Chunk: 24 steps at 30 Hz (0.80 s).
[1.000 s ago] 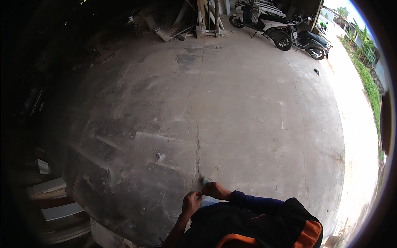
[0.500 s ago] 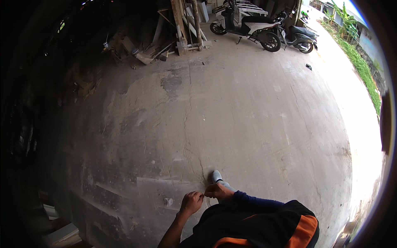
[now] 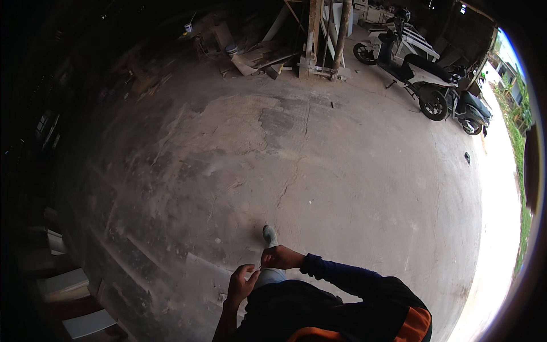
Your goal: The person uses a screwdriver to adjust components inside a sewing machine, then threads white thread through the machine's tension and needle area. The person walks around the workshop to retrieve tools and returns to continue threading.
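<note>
Both of my hands are close together in front of my waist, at the bottom centre of the head view. My left hand [image 3: 242, 283] has its fingers curved, with thumb and forefinger apart and nothing visible between them. Just right of it, my right hand [image 3: 282, 257] is closed in a pinch, its fingertips pointing toward the left hand. Something thin and pale may stick out of the pinch, too small to name. Below them show my light trouser leg [image 3: 270, 276] and one grey shoe [image 3: 269, 235] on the concrete floor.
Two parked scooters, a white and black one [image 3: 419, 71] and a darker one [image 3: 474, 111], stand at the far right. Scrap boards [image 3: 250, 64] lie beside wooden posts [image 3: 313, 40]. White panels [image 3: 88, 324] are stacked at the lower left. A small dark object [image 3: 467, 158] lies on the floor.
My view has turned left, so the scooters and posts sit further right. The left hand's fingers have spread and moved slightly away from the right hand's pinch.
</note>
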### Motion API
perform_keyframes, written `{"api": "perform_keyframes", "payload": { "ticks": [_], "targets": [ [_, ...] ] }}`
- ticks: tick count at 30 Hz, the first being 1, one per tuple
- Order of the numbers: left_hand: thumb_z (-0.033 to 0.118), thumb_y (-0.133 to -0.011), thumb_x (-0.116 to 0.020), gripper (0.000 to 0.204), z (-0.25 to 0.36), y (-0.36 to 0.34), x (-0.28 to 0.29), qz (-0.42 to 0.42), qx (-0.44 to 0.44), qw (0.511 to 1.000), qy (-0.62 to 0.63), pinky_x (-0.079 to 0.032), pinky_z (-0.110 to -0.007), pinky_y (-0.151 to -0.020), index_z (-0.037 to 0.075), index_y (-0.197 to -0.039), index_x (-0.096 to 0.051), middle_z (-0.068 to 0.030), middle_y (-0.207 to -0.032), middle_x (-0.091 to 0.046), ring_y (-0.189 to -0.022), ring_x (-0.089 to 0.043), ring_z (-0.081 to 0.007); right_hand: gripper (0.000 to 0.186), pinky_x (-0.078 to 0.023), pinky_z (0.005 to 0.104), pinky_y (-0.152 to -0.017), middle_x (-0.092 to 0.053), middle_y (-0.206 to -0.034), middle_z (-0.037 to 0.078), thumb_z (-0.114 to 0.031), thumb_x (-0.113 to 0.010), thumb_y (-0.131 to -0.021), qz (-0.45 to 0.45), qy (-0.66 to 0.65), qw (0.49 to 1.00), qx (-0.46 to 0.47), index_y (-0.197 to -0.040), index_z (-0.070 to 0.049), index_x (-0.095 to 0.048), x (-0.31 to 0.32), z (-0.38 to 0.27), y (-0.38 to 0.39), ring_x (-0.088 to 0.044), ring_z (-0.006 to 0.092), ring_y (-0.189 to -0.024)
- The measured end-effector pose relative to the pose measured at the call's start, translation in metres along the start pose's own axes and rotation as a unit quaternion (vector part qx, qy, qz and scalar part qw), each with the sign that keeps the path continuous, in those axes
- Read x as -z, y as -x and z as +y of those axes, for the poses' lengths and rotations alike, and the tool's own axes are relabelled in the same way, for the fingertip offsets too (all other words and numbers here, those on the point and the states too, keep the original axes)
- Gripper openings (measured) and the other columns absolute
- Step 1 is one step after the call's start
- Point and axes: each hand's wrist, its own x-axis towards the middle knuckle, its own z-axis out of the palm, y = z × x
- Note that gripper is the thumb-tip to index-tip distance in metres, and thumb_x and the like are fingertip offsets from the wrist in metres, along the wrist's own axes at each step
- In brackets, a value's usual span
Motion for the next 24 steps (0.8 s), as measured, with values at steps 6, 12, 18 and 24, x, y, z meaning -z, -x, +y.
{"api": "perform_keyframes", "payload": {
  "ticks": [6, 12, 18, 24],
  "targets": [
    [0.018, -0.085, -0.067, 0.023, -0.050, -0.223, 0.070, 0.081, 0.067, 0.994, 0.025, -0.051, -0.034, -0.072, -0.002, -0.095, -0.063, -0.0156, -0.088, -0.067, -0.082, -0.066, -0.0257, 0.011, -0.052, 0.0286, -0.067, -0.065, -0.083, 0.006, -0.010, -0.062, -0.085, 0.136, -0.183, 0.955, -0.190, -0.092, -0.002, -0.063, 0.167, 0.065, -0.098, -0.062, 0.0137, -0.076],
    [0.021, -0.087, -0.065, 0.024, -0.003, -0.510, 0.096, 0.028, -0.070, 0.997, -0.005, -0.051, -0.035, -0.071, -0.001, -0.093, -0.063, -0.0156, -0.088, -0.066, -0.082, -0.066, -0.0270, 0.019, -0.051, 0.0289, -0.062, -0.064, -0.082, 0.006, -0.016, -0.063, -0.083, 0.358, -0.273, 0.847, -0.284, -0.093, -0.001, -0.062, 0.317, 0.117, -0.118, -0.061, 0.0145, -0.074],
    [0.024, -0.086, -0.064, 0.024, -0.115, -0.741, 0.057, -0.074, -0.015, 0.991, -0.114, -0.051, -0.038, -0.071, 0.001, -0.089, -0.063, -0.0155, -0.086, -0.067, -0.081, -0.065, -0.0306, 0.020, -0.050, 0.0284, -0.060, -0.065, -0.081, 0.007, -0.016, -0.064, -0.082, 0.402, -0.330, 0.770, -0.370, -0.091, 0.001, -0.062, 0.435, 0.196, -0.222, -0.061, 0.0156, -0.069],
    [0.041, -0.081, -0.058, 0.043, -0.266, -0.738, 0.071, -0.169, 0.271, 0.910, -0.263, -0.049, -0.045, -0.075, 0.001, -0.071, -0.068, -0.0202, -0.073, -0.065, -0.075, -0.064, -0.0369, 0.016, -0.051, 0.0289, -0.061, -0.064, -0.083, 0.007, -0.014, -0.063, -0.081, 0.384, -0.315, 0.803, -0.330, -0.091, -0.002, -0.060, 0.617, 0.239, -0.356, -0.061, 0.0158, -0.071]
  ]
}}
